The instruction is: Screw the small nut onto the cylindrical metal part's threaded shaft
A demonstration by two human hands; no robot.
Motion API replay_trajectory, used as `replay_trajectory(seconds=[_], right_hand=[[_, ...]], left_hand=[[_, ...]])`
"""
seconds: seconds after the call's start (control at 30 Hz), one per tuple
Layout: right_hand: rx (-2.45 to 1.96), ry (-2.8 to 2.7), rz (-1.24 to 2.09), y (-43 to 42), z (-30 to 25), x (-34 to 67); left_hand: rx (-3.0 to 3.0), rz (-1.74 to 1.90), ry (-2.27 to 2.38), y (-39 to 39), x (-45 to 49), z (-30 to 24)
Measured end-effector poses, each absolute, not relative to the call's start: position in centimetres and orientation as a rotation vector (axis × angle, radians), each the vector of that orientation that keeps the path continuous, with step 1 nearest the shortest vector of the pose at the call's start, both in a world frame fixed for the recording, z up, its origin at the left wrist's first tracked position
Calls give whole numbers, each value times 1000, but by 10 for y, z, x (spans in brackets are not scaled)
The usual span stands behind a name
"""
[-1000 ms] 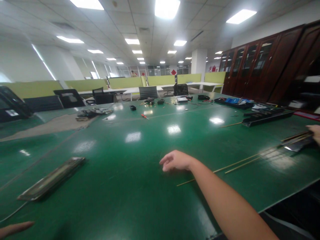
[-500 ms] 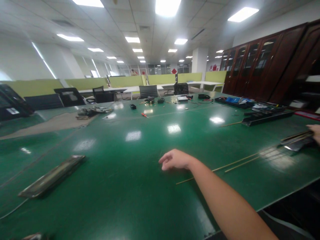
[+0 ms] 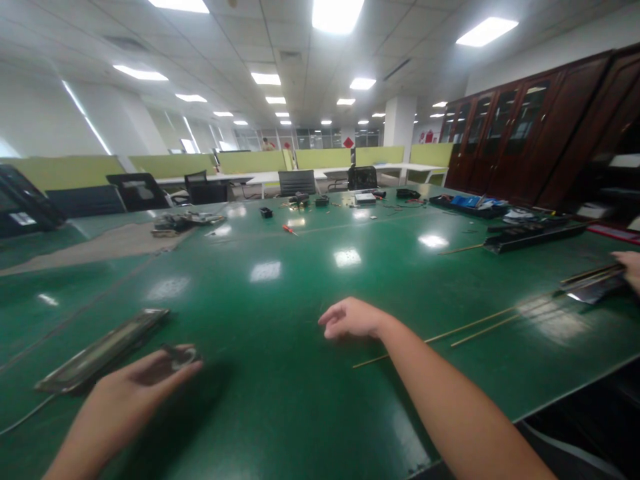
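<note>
My left hand [image 3: 135, 390] reaches in from the lower left over the green table [image 3: 280, 293] and holds a small dark object [image 3: 179, 356] between thumb and fingertips. Just left of it lies a long flat dark metal strip [image 3: 103, 349]. My right hand [image 3: 350, 319] hovers low over the middle of the table, fingers loosely curled, holding nothing. Thin brass-coloured rods [image 3: 480, 325] lie on the table to the right of my right forearm.
Another person's hand [image 3: 631, 267] rests at the right edge on a dark part [image 3: 593, 287]. Black trays [image 3: 530, 235], a red screwdriver [image 3: 289, 231], small parts and a brown sheet [image 3: 100, 245] lie farther back. Office chairs, green partitions and wooden cabinets stand behind.
My left hand has come up into view from the lower left, holding a small dark object. My right hand has stayed in place.
</note>
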State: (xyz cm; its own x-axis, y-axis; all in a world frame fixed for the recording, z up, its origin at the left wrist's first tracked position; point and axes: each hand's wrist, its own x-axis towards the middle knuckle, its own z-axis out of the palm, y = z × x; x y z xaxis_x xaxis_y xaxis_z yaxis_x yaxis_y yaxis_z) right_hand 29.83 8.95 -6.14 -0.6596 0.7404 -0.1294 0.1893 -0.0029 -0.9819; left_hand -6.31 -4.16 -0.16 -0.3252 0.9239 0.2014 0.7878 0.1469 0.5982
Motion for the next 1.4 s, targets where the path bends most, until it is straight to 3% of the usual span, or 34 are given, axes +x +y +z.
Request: replay_trajectory(seconds=[0.13,0.37,0.53,1.4], right_hand=[[-989,-1761,1639,92,-64,296],[-1063,-1991,892,88,-62,294],[-976,-2098,668,80,-61,290],[-995,-2252,595,74,-62,282]], left_hand=[[1733,964,1961,14,-4,-5],[2068,971,1648,61,73,-44],[2273,1047,1473,56,72,-59],[2322,1146,1316,46,79,-64]])
